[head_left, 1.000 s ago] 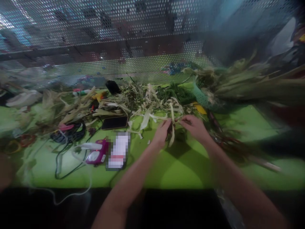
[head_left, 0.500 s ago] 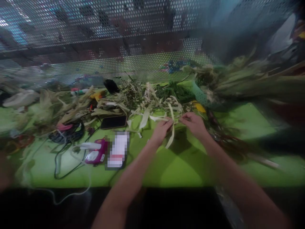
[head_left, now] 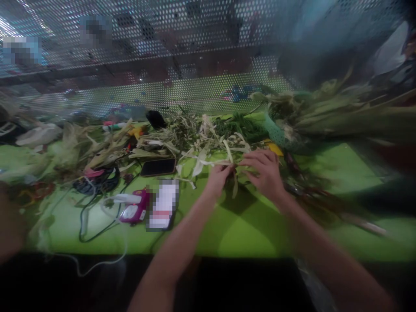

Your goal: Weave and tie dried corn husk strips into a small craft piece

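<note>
My left hand point(head_left: 216, 180) is closed in a pinch on pale strips of dried plant leaf, which look like corn husk. One strip point(head_left: 228, 151) stands up above the fingertips, and an end hangs below them. Just to the right, my right hand point(head_left: 264, 174) has its fingers apart, close to the strips, and appears to hold nothing. Behind both hands lies a loose heap of dry husk pieces point(head_left: 185, 132), next to a bunch of dark green strands point(head_left: 242, 125).
A black phone point(head_left: 158, 167) and a phone with a lit, blurred screen point(head_left: 163, 203) lie left of my hands. Near them is a purple power strip point(head_left: 134, 211) with cables. A green basket point(head_left: 273, 130) of long husks stands at right. Perforated metal mesh point(head_left: 195, 93) rises behind.
My right hand has opened from a pinch at the strips, its fingers now spread. My left hand still pinches them and has shifted slightly left. The view has moved a little.
</note>
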Available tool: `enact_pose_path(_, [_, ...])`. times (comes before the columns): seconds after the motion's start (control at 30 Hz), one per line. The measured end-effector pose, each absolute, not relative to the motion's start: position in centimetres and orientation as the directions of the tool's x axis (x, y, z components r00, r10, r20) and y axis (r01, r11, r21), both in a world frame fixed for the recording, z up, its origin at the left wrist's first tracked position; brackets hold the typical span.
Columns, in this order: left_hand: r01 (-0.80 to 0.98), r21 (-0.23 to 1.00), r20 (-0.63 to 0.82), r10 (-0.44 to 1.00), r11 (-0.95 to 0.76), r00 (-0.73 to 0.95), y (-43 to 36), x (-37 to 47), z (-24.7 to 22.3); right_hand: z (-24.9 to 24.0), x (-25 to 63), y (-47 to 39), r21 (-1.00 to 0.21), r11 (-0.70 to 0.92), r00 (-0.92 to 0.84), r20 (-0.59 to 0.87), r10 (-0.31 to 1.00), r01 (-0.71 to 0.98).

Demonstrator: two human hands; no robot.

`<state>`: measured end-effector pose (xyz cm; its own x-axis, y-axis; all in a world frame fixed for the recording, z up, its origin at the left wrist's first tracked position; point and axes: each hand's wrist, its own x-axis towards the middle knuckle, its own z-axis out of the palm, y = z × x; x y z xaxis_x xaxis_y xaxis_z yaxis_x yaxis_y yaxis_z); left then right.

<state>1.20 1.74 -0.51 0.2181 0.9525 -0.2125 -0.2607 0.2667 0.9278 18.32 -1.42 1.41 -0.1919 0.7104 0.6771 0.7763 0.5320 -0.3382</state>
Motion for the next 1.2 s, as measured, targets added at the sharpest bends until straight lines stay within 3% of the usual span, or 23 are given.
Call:
enact_pose_path(0.13, [-0.4, 0.875, -0.216, 0.959, 0.274, 0.184, 1.6, 1.5, -0.4, 0.8, 16.9, -1.8, -0.292, 0.58, -0.293, 0.642, 0.708, 0.76])
enact_pose_path(0.3, [-0.45, 0.846, -0.214, 0.956, 0.285, 0.202, 1.7, 1.6, -0.9, 0.2, 16.8, -1.5, -0.324, 0.583, -0.259, 0.665, 0.701, 0.745])
enact_pose_path(0.5, [-0.376, 0.9, -0.145, 0.964, 0.222, 0.223, 2.1, 1.6, -2.0, 0.7, 17.7, -1.5, -0.468, 0.602, -0.168, 0.682, 0.712, 0.647])
enact_pose_path(0.73, [-0.293, 0.949, -0.072, 0.984, 0.117, 0.162, 2.1, 1.4, -1.6, 0.8, 17.9, -1.6, -0.482, 0.629, -0.26, 0.628, 0.733, 0.61])
enact_pose_path(0.87, [-0.285, 0.95, -0.063, 0.976, 0.123, 0.211, 2.2, 1.5, -1.5, 0.8, 17.5, -1.8, -0.458, 0.65, -0.32, 0.608, 0.726, 0.606])
enact_pose_path(1.07, [-0.229, 0.968, -0.022, 0.948, 0.099, 0.317, 2.0, 1.4, -1.5, 1.4, 18.0, -1.6, -0.519, 0.529, -0.088, 0.653, 0.752, 0.671])
enact_pose_path(1.2, [-0.185, 0.979, 0.003, 0.909, 0.082, 0.418, 1.5, 1.4, -1.1, 1.0, 18.2, -1.3, -0.72, 0.396, 0.056, 0.515, 0.855, 0.57])
